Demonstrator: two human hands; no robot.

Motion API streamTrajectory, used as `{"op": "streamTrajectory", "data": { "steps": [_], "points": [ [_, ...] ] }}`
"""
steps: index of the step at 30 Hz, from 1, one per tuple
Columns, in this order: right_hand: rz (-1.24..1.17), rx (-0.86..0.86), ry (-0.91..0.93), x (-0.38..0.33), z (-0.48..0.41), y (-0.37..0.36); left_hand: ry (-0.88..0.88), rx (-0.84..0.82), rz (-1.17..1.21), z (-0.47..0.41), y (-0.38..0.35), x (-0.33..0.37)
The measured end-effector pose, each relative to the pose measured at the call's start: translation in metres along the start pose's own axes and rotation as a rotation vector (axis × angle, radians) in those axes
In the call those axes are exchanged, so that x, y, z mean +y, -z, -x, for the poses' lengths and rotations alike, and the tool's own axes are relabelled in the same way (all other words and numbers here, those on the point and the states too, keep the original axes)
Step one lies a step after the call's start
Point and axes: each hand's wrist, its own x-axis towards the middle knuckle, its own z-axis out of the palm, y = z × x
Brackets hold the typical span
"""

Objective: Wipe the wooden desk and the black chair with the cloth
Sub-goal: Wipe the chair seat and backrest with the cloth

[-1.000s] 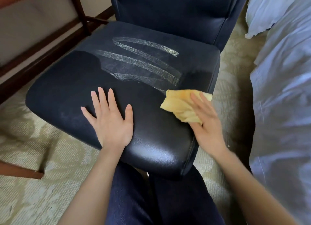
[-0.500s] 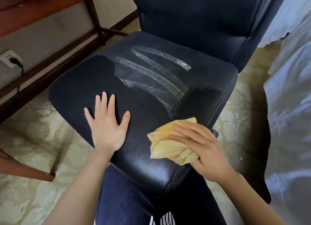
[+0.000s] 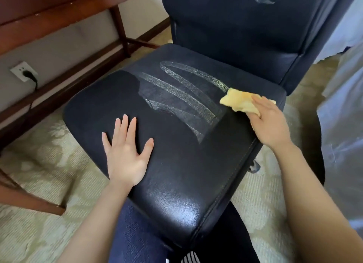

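The black chair (image 3: 182, 174) fills the middle of the view, its leather seat marked with pale curved wipe streaks and its backrest rising behind. My left hand (image 3: 125, 154) lies flat on the seat's front left, fingers spread, holding nothing. My right hand (image 3: 269, 121) presses a crumpled yellow cloth (image 3: 239, 101) onto the seat near its right rear edge. The wooden desk (image 3: 49, 9) shows only as its underside and legs at the top left.
A wall socket with a black plug (image 3: 24, 73) sits low on the wall under the desk. A desk foot (image 3: 29, 199) lies on the patterned carpet at the left. White bedding (image 3: 341, 115) runs along the right side. My dark-trousered legs are below the seat.
My right hand has slid the cloth from the seat's front right edge back toward the right rear. My left hand stayed flat on the seat. The view tilted up, showing more backrest.
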Motion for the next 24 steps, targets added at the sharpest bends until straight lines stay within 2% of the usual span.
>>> {"op": "streamTrajectory", "data": {
  "steps": [4,8,15,19,24],
  "points": [
    [0.252,-0.057,-0.093,-0.022,-0.01,-0.014,0.002,0.004,-0.017,0.003,-0.001,0.001],
    [0.327,-0.099,-0.043,-0.046,0.015,-0.022,0.0,0.009,-0.018,0.001,-0.001,0.001],
    [0.232,-0.12,0.208,-0.099,0.074,-0.032,-0.004,0.01,-0.01,0.001,-0.001,-0.001],
    [0.104,-0.062,0.317,-0.113,0.091,-0.026,-0.006,0.004,0.002,0.0,-0.001,-0.003],
    [-0.144,-0.106,0.506,-0.107,0.112,-0.022,-0.011,-0.003,0.019,-0.002,0.0,-0.005]
  ]
}}
